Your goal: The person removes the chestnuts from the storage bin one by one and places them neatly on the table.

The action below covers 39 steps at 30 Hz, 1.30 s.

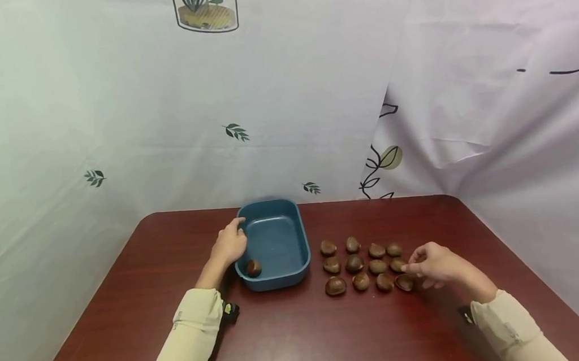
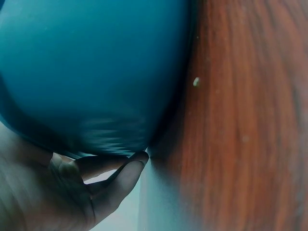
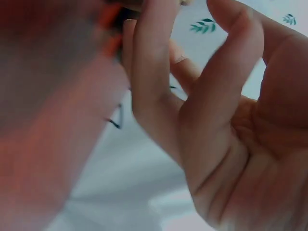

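A blue rectangular container [image 1: 272, 250] stands at the back of the table, with one brown chestnut [image 1: 253, 268] in its near left corner. My left hand [image 1: 230, 243] grips its left wall; in the left wrist view the fingers [image 2: 118, 190] lie against the outside of the wall. To the right, several chestnuts [image 1: 354, 264] lie in three rows. At their right end is my right hand [image 1: 434, 265], fingers bent, its fingertips close to a chestnut [image 1: 397, 265] in the middle row. Whether it pinches a chestnut is hidden.
The dark red wooden table [image 1: 292, 339] ends against a pale printed curtain [image 1: 282, 90]. The nearest chestnut column stands a short way right of the container. A tiny pale speck [image 2: 196, 82] lies on the wood beside the container.
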Tool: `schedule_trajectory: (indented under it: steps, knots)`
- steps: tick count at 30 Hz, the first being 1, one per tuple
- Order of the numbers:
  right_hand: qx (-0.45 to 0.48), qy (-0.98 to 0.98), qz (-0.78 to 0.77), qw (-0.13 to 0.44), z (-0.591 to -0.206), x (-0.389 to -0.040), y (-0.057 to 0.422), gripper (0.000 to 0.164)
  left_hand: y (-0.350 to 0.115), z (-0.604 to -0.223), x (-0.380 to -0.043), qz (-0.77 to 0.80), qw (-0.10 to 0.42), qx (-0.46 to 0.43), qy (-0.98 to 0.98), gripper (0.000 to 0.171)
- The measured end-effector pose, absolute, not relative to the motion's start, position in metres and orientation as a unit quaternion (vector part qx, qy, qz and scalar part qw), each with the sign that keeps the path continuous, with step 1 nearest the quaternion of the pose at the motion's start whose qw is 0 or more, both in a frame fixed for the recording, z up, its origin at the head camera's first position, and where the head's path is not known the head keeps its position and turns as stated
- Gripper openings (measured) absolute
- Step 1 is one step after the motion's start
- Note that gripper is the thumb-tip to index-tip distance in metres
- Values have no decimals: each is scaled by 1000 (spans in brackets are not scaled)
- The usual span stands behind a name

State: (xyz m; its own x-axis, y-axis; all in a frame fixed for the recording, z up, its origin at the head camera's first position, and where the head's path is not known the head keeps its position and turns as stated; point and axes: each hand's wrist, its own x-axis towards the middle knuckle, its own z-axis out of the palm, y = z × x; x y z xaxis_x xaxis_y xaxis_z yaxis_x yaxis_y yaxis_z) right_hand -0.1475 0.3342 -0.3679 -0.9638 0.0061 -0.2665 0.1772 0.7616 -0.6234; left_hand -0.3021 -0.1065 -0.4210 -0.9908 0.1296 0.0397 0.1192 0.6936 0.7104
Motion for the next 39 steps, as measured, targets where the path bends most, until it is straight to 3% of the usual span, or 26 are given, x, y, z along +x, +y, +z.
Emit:
schedule_trajectory:
  steps: [4, 14, 20, 26, 33, 39]
  knots:
    - [43, 938, -329, 100, -354, -154, 316, 24, -107, -421, -303, 386, 7, 68, 920, 46]
    - [-91, 914, -390, 65, -349, -183, 240, 23, -105, -420, -301, 382, 11, 65, 922, 46]
    - [-156, 882, -442, 48, -351, -198, 177, 33, -105, -419, -300, 383, 4, 72, 921, 46]
    - [-183, 883, -424, 83, -362, -218, 124, 36, -104, -420, -299, 384, 7, 74, 920, 46]
    - [-170, 876, -422, 163, -383, -241, 79, 44, -103, -419, -299, 378, 0, 66, 924, 45]
    - [-149, 889, -394, 179, -392, -254, 59, 48, -102, -417, -300, 384, 14, 65, 921, 46]
